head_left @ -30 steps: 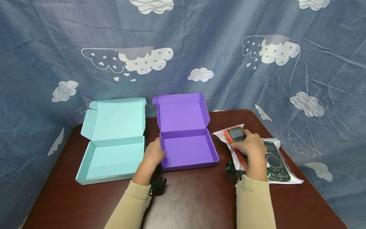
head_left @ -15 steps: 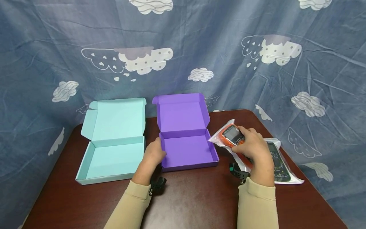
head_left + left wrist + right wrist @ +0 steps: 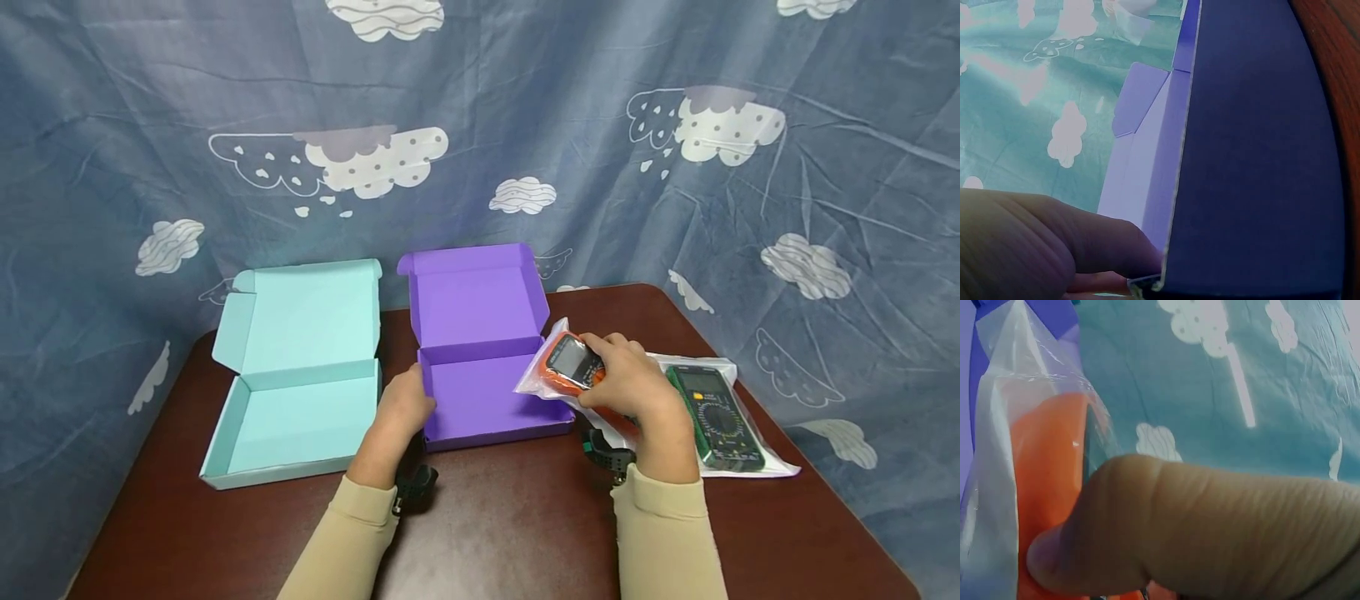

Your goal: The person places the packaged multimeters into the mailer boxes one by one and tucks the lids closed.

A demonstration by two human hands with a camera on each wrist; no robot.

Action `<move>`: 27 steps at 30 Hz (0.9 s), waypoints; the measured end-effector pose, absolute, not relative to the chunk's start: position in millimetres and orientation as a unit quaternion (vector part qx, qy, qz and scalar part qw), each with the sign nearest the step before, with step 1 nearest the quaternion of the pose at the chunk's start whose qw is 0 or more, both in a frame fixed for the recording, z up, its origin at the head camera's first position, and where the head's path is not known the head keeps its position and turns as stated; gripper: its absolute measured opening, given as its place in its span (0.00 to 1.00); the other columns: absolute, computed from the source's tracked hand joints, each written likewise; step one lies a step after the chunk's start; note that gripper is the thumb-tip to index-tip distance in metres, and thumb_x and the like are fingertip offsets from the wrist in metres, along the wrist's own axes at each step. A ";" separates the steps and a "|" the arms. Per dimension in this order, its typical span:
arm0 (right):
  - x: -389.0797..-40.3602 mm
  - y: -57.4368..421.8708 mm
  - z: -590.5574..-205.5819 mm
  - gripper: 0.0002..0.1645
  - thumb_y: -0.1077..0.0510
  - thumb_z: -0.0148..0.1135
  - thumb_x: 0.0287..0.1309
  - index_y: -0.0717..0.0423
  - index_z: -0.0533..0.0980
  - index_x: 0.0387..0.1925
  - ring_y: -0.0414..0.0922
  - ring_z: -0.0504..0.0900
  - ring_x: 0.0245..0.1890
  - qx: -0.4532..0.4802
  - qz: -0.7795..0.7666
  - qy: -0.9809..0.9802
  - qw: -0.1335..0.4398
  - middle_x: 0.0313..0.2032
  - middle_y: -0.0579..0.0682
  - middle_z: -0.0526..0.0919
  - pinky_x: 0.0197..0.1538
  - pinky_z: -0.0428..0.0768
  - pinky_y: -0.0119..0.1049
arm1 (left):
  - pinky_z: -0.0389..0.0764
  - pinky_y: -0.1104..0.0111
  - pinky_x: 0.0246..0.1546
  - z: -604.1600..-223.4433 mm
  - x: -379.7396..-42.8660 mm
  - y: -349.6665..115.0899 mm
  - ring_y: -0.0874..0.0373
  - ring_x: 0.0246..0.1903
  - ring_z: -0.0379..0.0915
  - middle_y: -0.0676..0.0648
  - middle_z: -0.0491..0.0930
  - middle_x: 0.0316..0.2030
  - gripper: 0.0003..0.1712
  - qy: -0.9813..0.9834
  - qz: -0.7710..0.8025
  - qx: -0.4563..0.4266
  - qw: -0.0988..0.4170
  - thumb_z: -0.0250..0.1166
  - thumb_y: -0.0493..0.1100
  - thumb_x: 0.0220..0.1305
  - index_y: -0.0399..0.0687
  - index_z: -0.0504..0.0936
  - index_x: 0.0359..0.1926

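An orange multimeter (image 3: 573,362) in a clear plastic bag is gripped by my right hand (image 3: 630,379). It tilts over the right wall of the open purple box (image 3: 480,433), its screen end pointing left. In the right wrist view, my thumb presses the orange casing (image 3: 1050,462) through the bag. My left hand (image 3: 405,404) pinches the purple box's left wall near its front corner. The left wrist view shows the thumb (image 3: 1110,244) at the box's edge, beside its dark front wall (image 3: 1254,156). A green multimeter (image 3: 716,417) in its own bag lies right of my right hand.
An open mint-green box (image 3: 300,433) with its lid raised stands left of the purple one. Both boxes sit on a dark brown table (image 3: 495,517). A blue cloud-print cloth (image 3: 480,125) hangs behind the table.
My right hand has lifted the bagged orange multimeter and carried it left to the purple box, uncovering the green multimeter. My left hand has stayed at the box wall.
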State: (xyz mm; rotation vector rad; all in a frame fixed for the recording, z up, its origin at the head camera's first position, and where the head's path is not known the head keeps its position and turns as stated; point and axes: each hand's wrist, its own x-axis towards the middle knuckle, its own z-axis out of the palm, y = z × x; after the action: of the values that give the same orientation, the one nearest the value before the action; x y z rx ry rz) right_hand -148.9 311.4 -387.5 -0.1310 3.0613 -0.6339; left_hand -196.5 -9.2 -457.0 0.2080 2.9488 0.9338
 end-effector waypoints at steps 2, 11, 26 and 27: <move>-151.1 305.3 -388.4 0.57 0.54 0.78 0.40 0.58 0.66 0.74 0.59 0.68 0.52 -0.053 -0.193 0.980 0.004 0.56 0.62 0.73 0.50 0.72 0.58 | 0.82 0.49 0.44 -456.8 -196.2 -9.1 0.40 0.45 0.82 0.29 0.82 0.49 0.32 0.951 0.301 0.066 0.021 0.65 0.30 0.60 0.24 0.71 0.65; -160.9 277.2 -398.4 0.58 0.52 0.81 0.37 0.58 0.68 0.73 0.60 0.69 0.57 -0.090 -0.159 0.983 0.016 0.59 0.62 0.74 0.56 0.68 0.63 | 0.82 0.49 0.44 -456.1 -195.7 -8.9 0.39 0.45 0.82 0.28 0.82 0.50 0.32 0.950 0.305 0.065 0.023 0.65 0.30 0.61 0.25 0.70 0.66; -167.4 258.4 -410.5 0.56 0.54 0.79 0.39 0.53 0.69 0.74 0.64 0.66 0.62 -0.093 -0.143 0.985 0.025 0.66 0.64 0.70 0.59 0.66 0.64 | 0.82 0.50 0.43 -457.4 -194.4 -8.2 0.41 0.44 0.82 0.29 0.82 0.50 0.31 0.950 0.303 0.068 0.027 0.65 0.30 0.62 0.25 0.70 0.66; -167.5 258.2 -411.1 0.55 0.54 0.79 0.39 0.54 0.68 0.73 0.64 0.67 0.62 -0.094 -0.145 0.985 0.028 0.66 0.65 0.70 0.59 0.66 0.64 | 0.82 0.50 0.43 -457.5 -194.6 -8.3 0.41 0.44 0.82 0.29 0.81 0.51 0.32 0.950 0.302 0.068 0.028 0.65 0.30 0.62 0.25 0.70 0.66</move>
State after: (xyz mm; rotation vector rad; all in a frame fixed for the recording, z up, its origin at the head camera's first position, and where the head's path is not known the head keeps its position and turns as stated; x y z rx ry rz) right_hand -167.5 258.2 -411.1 -0.2896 3.0401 -0.4466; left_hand -194.6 -8.3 -457.5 0.2100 2.9342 0.9323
